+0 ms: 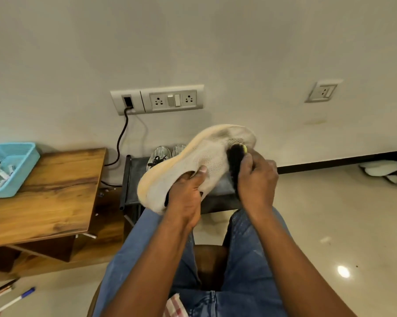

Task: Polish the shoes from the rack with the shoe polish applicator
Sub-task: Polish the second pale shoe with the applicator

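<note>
Before a cream wall, above a dark shoe rack (133, 179) half hidden behind it, the left hand (186, 197) grips a white mesh shoe (204, 156) with fingers tucked out of sight inside, while the right hand (257, 179) curls round a black applicator (235, 159), mostly covered, touching its side.

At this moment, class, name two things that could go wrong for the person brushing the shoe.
1. The black brush in the right hand could smear dark marks across the white mesh shoe.
2. The left hand holds the shoe in mid-air above the jeans; a slip might drop it or soil them.
</note>
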